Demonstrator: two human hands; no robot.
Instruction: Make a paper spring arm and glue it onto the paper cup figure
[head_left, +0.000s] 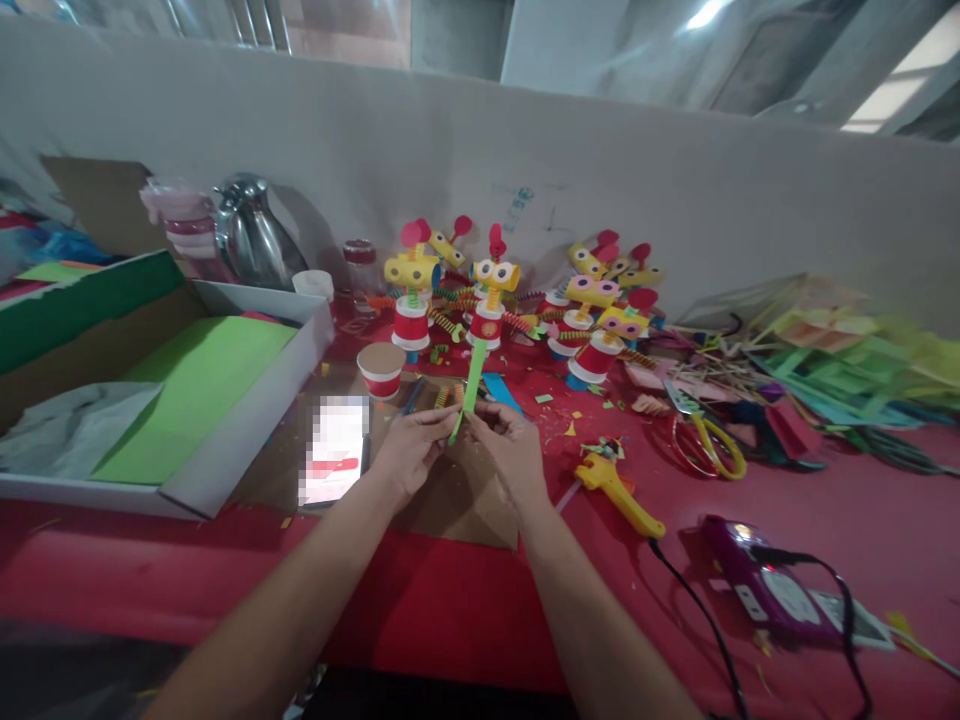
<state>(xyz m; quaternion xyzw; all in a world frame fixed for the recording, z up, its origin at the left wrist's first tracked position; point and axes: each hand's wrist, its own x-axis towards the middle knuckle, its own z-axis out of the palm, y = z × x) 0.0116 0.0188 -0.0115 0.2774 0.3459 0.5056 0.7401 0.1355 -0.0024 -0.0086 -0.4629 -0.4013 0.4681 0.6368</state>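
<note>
A bright green paper strip stands up between my two hands, its lower end pinched by the fingertips. My left hand closes on it from the left, and my right hand grips it from the right. Both hands are above a brown cardboard sheet. Behind them are several paper figures with red cup bodies, yellow heads and coiled arms. A red and white cup is beyond my left hand, and a blue strip lies past my right hand.
At left are an open box with green sheets and a lit phone. A yellow glue gun, scissors and a purple power box with cables lie at right. A steel jug stands by the wall.
</note>
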